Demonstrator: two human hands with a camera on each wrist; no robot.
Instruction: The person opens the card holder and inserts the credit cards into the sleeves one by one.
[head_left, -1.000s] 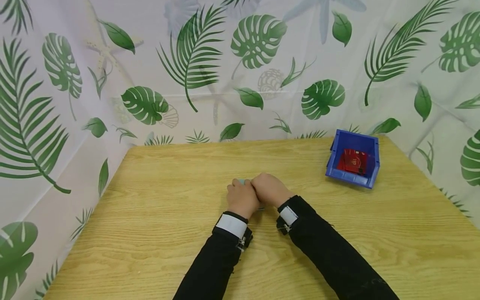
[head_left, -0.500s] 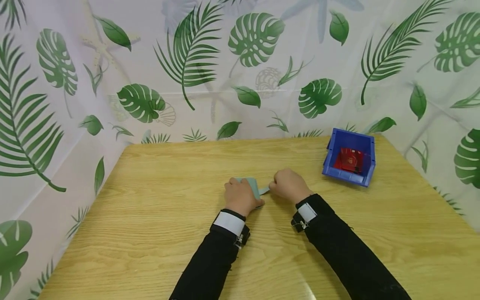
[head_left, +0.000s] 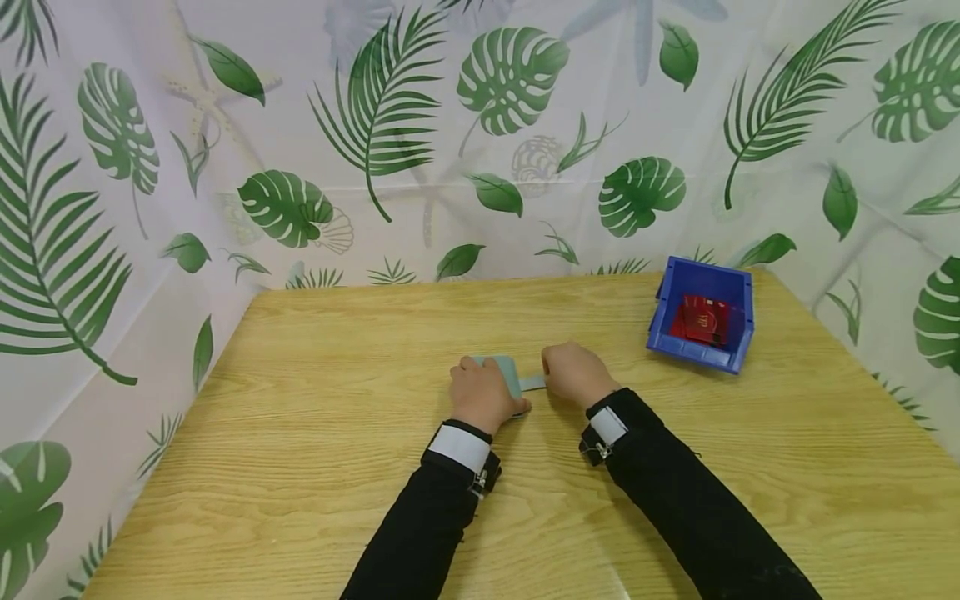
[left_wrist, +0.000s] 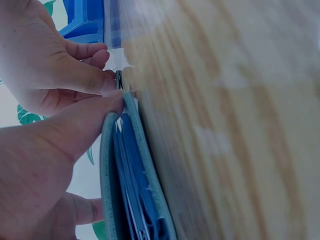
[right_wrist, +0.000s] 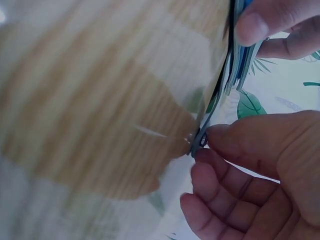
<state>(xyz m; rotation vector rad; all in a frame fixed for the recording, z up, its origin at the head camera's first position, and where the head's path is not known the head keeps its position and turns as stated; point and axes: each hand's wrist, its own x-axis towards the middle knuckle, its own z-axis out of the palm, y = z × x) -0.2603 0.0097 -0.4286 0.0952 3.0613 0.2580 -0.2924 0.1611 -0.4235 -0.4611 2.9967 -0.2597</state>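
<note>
A light teal wallet (head_left: 507,372) lies on the wooden table under my left hand (head_left: 480,395), which grips it with the thumb at its near edge. In the left wrist view, blue inner layers (left_wrist: 132,175) show between the two covers of the wallet. A narrow strap (head_left: 533,383) sticks out from its right side. My right hand (head_left: 579,375) pinches the end of this strap between thumb and index finger. In the right wrist view the strap (right_wrist: 214,105) runs from the wallet to my fingertips, with a small metal snap at its end.
At the back right of the table (head_left: 315,467) stands a blue plastic bin (head_left: 693,352). Red packets (head_left: 707,320) with gold print lie inside it. A white cloth with green leaf prints (head_left: 420,242) hangs behind and beside the table.
My right hand has moved rightward from beside the left hand, and the strap now stretches between it and the wallet. Over the last half second the strap has straightened slightly.
</note>
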